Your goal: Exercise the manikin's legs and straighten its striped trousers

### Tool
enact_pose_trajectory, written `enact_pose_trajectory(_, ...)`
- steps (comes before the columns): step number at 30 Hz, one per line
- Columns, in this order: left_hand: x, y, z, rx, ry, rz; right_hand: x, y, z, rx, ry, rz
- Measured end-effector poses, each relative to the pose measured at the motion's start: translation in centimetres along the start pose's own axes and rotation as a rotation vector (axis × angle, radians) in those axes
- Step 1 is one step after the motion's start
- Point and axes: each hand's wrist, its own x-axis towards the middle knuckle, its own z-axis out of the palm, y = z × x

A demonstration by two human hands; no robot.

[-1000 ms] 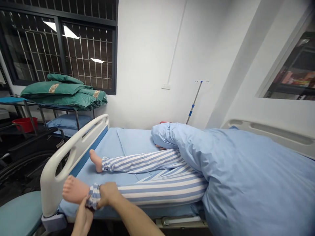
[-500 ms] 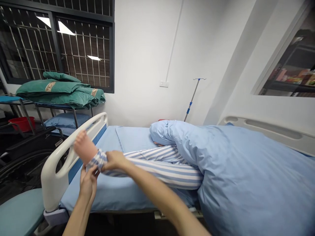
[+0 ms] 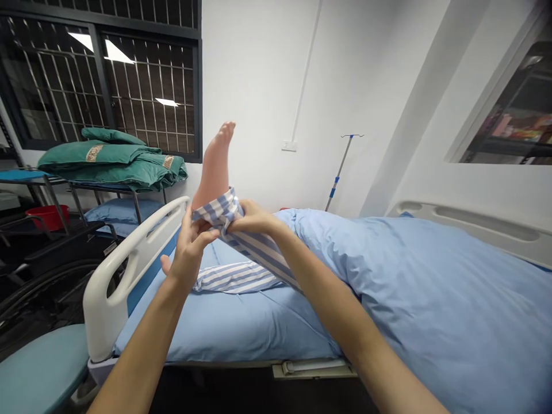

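A figure lies on a hospital bed under a light blue quilt (image 3: 409, 287), wearing blue-and-white striped trousers. One leg is raised, its bare foot (image 3: 215, 161) pointing up. My left hand (image 3: 190, 253) and my right hand (image 3: 252, 217) both grip the bunched striped trouser cuff (image 3: 218, 210) at that ankle, one on each side. The other striped leg (image 3: 235, 279) lies flat on the sheet below.
The white footboard rail (image 3: 129, 264) stands close on the left. A wheelchair (image 3: 38, 287) and a teal seat (image 3: 38, 368) sit beside it. Green folded bedding (image 3: 116, 164) rests on a rack under the barred window. An IV pole (image 3: 340, 169) stands by the wall.
Both hands have lifted the near leg by its cuff, from flat on the mattress to high above the footboard. The foot now points upward.
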Motion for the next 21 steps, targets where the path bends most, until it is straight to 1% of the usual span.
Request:
enact_pose_trajectory(2, -0.9, -0.4, -1.6, -0.003, 0.015, -0.011, 0.5, 0.5, 2.4, 0.002, -0.045, -0.007)
enact_pose_trajectory(3, -1.4, -0.8, -2.7, -0.009, 0.04, -0.03, 0.8, 0.8, 3.8, 0.006, -0.08, -0.006)
enact_pose_trajectory(5, -2.6, -1.8, -5.2, -0.034, 0.121, -0.102, 1.4, 1.5, 7.1, 0.017, -0.168, 0.007)
enact_pose_trajectory(7, -4.0, -3.5, -8.0, -0.073, 0.214, -0.205, 1.8, 2.3, 10.7, -0.009, -0.268, 0.03)
enact_pose_trajectory(9, -5.5, -5.8, -11.1, -0.122, 0.288, -0.303, 2.0, 3.2, 14.5, -0.091, -0.351, 0.058)
enact_pose_trajectory(11, -7.3, -8.6, -14.2, -0.193, 0.372, -0.386, 1.7, 4.2, 18.5, -0.188, -0.405, 0.09)
enact_pose_trajectory(13, -9.4, -11.7, -17.1, -0.261, 0.503, -0.47, 1.0, 5.2, 22.7, -0.255, -0.451, 0.109)
enact_pose_trajectory(15, -11.9, -14.8, -19.5, -0.328, 0.654, -0.58, -0.2, 6.2, 26.7, -0.307, -0.544, 0.138)
enact_pose_trajectory(16, -13.2, -16.2, -20.5, -0.352, 0.71, -0.656, -0.9, 6.7, 28.6, -0.331, -0.602, 0.163)
enact_pose_trajectory(18, -15.8, -18.6, -21.8, -0.394, 0.775, -0.752, -2.6, 7.6, 32.0, -0.361, -0.701, 0.212)
enact_pose_trajectory(20, -18.1, -20.2, -22.4, -0.416, 0.793, -0.803, -4.1, 8.4, 34.5, -0.369, -0.744, 0.232)
enact_pose_trajectory(21, -18.9, -20.7, -22.6, -0.417, 0.79, -0.821, -4.6, 8.6, 35.4, -0.371, -0.75, 0.237)
